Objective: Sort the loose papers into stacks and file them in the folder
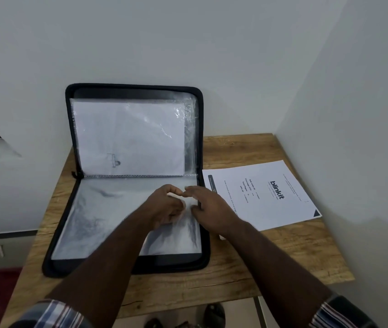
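Folder (126, 176) lies open on the table (271, 256), upper half leaning on the wall. Both hands work its lower sleeve (107, 221): left hand (167, 207) pinches the plastic; right hand (209, 207) rests there, fingers straight. Papers (261, 192) lie just right of the folder.

Upright folder lid (133, 95) behind; wall (353, 91) rightward.

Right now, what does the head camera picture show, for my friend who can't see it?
Two hands, left hand and right hand, work at a clear sleeve in an open black zip folder on a wooden table. A printed paper lies beside the folder's right edge.
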